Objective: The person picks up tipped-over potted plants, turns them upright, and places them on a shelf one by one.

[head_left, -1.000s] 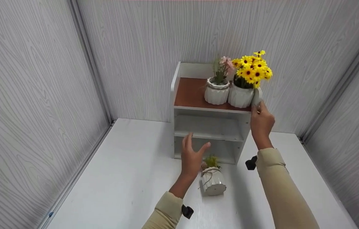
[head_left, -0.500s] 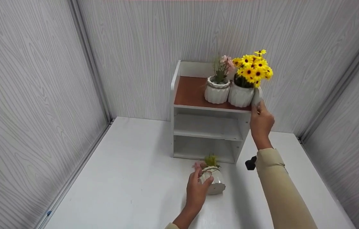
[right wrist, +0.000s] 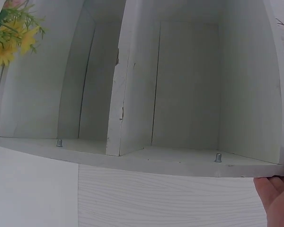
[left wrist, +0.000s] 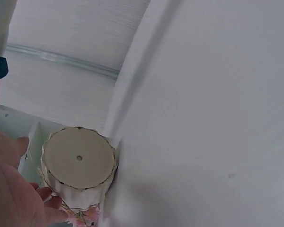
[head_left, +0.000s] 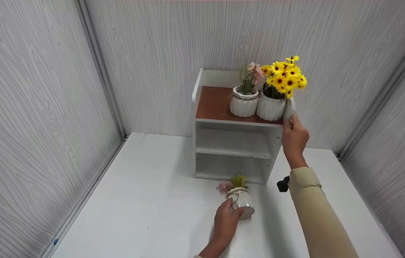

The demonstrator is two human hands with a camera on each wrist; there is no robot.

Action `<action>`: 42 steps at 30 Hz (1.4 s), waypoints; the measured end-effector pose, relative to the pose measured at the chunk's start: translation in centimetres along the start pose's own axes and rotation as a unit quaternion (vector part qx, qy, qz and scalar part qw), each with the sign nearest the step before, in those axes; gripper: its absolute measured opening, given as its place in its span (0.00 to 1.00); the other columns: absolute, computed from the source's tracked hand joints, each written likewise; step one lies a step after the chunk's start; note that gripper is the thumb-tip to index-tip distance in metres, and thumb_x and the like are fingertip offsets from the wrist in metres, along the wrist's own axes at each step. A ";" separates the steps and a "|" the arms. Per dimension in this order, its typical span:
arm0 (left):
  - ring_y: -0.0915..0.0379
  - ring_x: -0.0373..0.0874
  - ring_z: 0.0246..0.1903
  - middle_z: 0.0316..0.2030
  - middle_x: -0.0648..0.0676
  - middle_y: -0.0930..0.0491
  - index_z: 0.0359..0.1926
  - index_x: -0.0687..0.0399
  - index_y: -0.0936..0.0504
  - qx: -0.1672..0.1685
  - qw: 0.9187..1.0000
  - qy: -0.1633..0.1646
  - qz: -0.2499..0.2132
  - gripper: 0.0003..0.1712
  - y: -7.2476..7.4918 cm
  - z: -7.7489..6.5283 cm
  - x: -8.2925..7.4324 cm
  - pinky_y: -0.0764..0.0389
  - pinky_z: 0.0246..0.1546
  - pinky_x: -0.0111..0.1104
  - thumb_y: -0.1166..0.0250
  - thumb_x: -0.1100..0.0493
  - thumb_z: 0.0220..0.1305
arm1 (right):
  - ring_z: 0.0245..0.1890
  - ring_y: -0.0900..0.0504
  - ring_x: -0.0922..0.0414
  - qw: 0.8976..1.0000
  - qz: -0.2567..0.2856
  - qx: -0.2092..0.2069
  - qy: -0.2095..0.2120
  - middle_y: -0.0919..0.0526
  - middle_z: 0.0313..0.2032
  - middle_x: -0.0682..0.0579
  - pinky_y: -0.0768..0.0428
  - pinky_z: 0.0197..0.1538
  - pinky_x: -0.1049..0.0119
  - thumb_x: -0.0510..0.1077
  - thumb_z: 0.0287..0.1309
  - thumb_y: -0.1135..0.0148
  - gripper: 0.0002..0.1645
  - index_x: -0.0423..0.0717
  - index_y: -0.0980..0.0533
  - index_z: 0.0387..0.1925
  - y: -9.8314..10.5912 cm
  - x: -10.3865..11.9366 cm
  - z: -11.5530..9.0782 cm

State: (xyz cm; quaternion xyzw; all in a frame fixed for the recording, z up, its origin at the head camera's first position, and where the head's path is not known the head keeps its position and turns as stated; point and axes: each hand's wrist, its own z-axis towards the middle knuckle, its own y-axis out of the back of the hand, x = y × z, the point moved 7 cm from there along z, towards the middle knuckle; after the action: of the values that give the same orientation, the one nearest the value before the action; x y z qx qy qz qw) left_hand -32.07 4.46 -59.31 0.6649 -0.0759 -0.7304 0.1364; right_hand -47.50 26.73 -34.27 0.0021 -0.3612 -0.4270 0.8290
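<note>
A white fluted flowerpot (head_left: 242, 200) with twine, pink and yellow-green flowers lies on its side before a small white shelf unit (head_left: 234, 124), base toward me. My left hand (head_left: 225, 222) is at its near left side. In the left wrist view, the fingers of my left hand (left wrist: 14, 184) reach the twine side of the flowerpot (left wrist: 79, 158), and the thumb stands a little apart from it. My right hand (head_left: 295, 138) pinches the raised right side panel of the shelf unit; in the right wrist view, the right hand (right wrist: 280, 198) shows at the panel's edge.
On the brown top of the unit stand a pot of pink flowers (head_left: 244, 104) and a pot of yellow flowers (head_left: 271, 107), side by side near the right panel. Two shelf compartments open toward me. Pale wood-grain walls (head_left: 152, 71) surround the white table (head_left: 145, 193).
My left hand has come down and to the right, from in front of the shelf unit to the lying flowerpot, which stays put. My right hand keeps its hold on the panel.
</note>
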 end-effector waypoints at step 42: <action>0.36 0.49 0.62 0.61 0.54 0.31 0.65 0.58 0.35 -0.035 0.986 -0.057 0.156 0.45 -5.7 2.7 -1.1 0.30 0.59 0.40 0.30 0.40 0.53 | 0.22 0.30 0.52 1.000 0.014 0.014 -0.009 0.21 0.25 0.45 0.36 0.26 0.61 0.46 0.66 0.44 0.09 0.43 0.27 0.35 -0.1 -0.3 -0.3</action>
State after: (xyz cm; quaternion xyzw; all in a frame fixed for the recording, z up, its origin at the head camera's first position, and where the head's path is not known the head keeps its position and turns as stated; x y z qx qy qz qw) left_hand -35.27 10.05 -59.70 0.5969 -0.1605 -0.7392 0.2674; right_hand -47.48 26.74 -34.69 0.0052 -0.3746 -0.4106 0.8313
